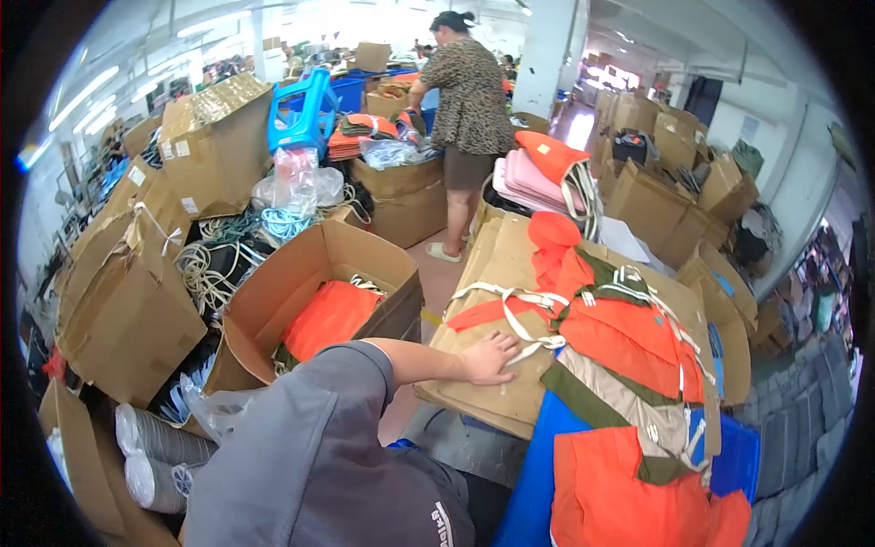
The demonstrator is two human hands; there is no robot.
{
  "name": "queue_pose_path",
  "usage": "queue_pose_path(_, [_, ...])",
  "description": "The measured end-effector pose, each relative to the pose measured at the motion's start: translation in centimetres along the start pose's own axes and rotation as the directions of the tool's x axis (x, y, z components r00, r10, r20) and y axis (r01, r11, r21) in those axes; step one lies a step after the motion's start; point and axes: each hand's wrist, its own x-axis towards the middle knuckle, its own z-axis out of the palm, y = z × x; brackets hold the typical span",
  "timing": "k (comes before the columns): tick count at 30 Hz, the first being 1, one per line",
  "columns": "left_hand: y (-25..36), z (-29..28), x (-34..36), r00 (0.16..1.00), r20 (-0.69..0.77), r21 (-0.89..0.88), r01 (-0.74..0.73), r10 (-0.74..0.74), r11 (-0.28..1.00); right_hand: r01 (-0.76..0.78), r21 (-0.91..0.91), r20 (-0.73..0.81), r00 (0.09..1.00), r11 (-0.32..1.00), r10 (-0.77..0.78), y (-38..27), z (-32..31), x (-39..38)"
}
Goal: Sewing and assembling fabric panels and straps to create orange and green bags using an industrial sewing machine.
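My left hand (490,358) lies palm down on a flat brown cardboard sheet (492,251), fingers stretched out, holding nothing. Its fingertips are beside white straps (519,314) that trail from a heap of orange, olive and beige fabric pieces (620,328), which look like sewn bags or aprons. More orange cloth (629,488) hangs over the near side, above a blue plastic bin (547,447). My right hand does not show.
An open carton (319,246) with orange fabric (330,314) inside stands to the left. Cartons, cord bundles (214,273) and a blue plastic stool (303,109) crowd behind it. Another person (469,91) stands ahead by stacked fabric. Pink folded pieces (538,187) lie at the sheet's far end.
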Motion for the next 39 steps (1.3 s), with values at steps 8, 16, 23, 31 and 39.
queue_pose_path(8, [-0.2, -0.5, -0.1, 0.998, 0.036, 0.035, 0.043, -0.044, 0.998, -0.135, -0.067, -0.139, 0.982, 0.989, 0.124, -2.0, 2.2, -0.3])
queue_pose_path(16, [0.4, -0.3, -0.2, 0.999, -0.051, 0.028, 0.016, -0.014, 0.999, -0.130, 0.004, -0.031, 0.991, 0.991, 0.130, 0.1, 0.7, -0.1])
queue_pose_path(23, [0.5, -0.8, -0.2, 0.997, 0.039, 0.003, 0.062, -0.062, 0.998, -0.069, -0.031, 0.053, 0.996, 0.997, 0.071, -1.2, 5.5, 3.1])
queue_pose_path(31, [0.3, -0.5, -0.2, 0.996, 0.063, -0.007, 0.057, -0.056, 0.998, -0.031, -0.062, 0.103, 0.994, 0.998, 0.037, -2.5, 8.4, 4.2])
queue_pose_path(39, [1.2, -0.5, -0.5, 0.991, -0.031, -0.042, 0.128, -0.129, 0.991, -0.016, -0.026, 0.110, 0.994, 1.000, 0.019, -0.8, 6.7, 4.5])
